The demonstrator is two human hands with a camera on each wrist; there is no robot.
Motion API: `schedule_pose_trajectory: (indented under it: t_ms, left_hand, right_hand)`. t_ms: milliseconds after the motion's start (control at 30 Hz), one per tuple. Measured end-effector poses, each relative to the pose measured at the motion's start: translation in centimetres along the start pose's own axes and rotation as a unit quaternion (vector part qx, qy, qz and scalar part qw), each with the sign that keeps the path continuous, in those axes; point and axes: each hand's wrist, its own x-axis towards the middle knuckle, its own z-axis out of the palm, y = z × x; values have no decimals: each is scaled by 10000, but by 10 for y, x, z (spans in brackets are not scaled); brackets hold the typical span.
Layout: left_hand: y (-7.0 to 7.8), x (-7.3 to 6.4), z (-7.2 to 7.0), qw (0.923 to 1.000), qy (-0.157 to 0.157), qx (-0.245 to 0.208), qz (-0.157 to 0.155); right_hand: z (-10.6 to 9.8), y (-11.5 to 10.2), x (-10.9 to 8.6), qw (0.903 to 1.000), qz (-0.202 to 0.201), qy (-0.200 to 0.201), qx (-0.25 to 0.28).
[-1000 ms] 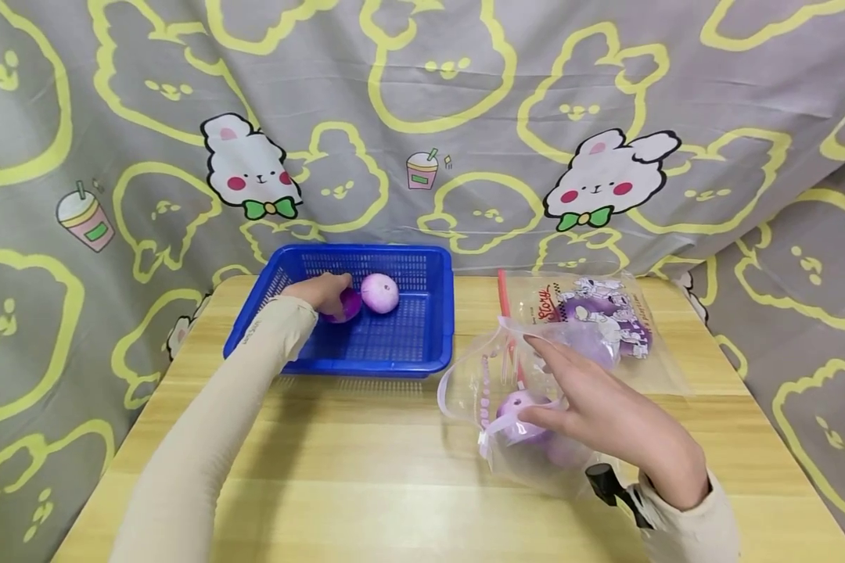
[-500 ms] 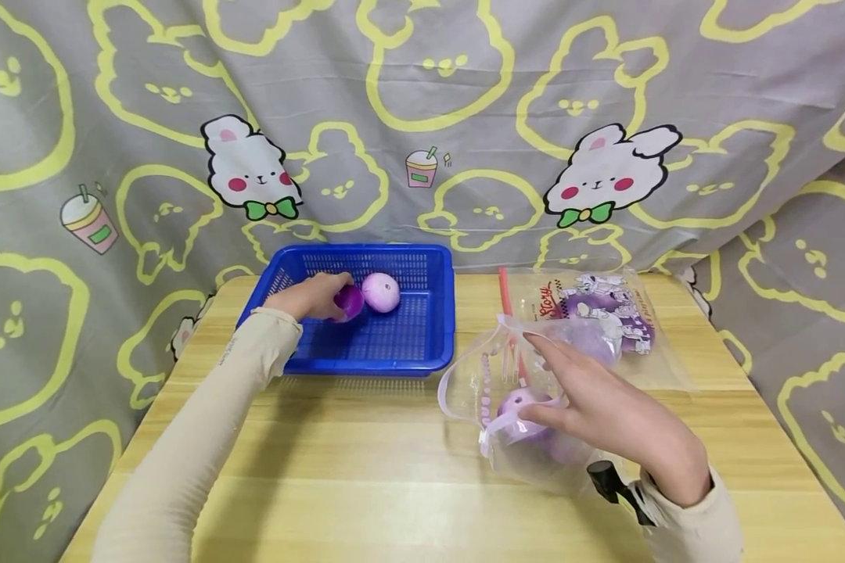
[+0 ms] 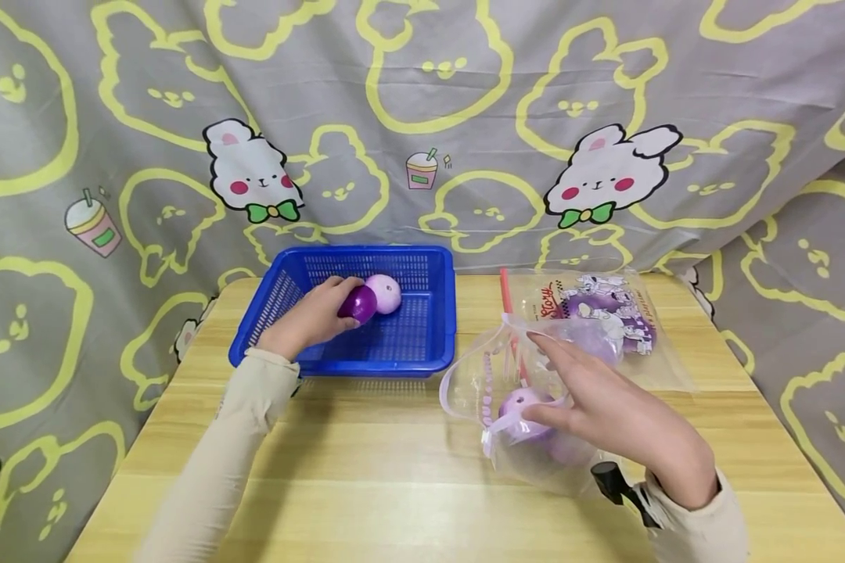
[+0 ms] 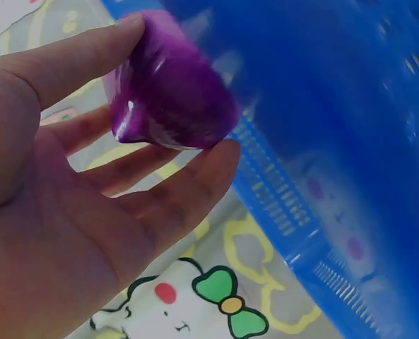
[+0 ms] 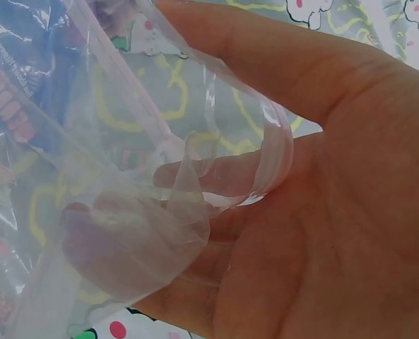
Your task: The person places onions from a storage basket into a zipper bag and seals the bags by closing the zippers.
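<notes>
In the head view my left hand holds a purple onion above the blue basket. The left wrist view shows this glossy onion between thumb and fingers. A paler onion lies in the basket, partly behind the held one. My right hand is at a clear zip bag, thumb and fingers spread wide at its mouth. In the right wrist view, the bag's rim loops between thumb and fingers. An onion shows inside this bag; other purple shapes there are blurred by the plastic.
Behind the open bag, a second clear bag with a red zip edge and printed figures lies on the wooden table, purple contents inside. A grey patterned curtain hangs behind the table.
My left hand has lifted the dark purple onion a little and moved it slightly right, in front of the pale onion. The right hand and its bag have stayed nearly still.
</notes>
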Motion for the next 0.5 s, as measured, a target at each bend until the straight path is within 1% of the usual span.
schedule_pose_trajectory:
  t_ms: [133, 267, 367, 500]
  left_hand:
    - [7, -11, 5, 9984, 407, -386, -91]
    - [16, -22, 11, 9933, 848, -781, -65]
    - [23, -29, 15, 9896, 1085, -942, -27]
    - [32, -37, 19, 9842, 1430, -1043, 25]
  right_hand:
    - [-1, 0, -1, 10000, -47, 20, -12]
    - [-1, 0, -1, 10000, -71, 35, -25]
    - [0, 0, -1, 10000, -36, 38, -30]
    - [0, 1, -2, 10000, 16, 34, -51]
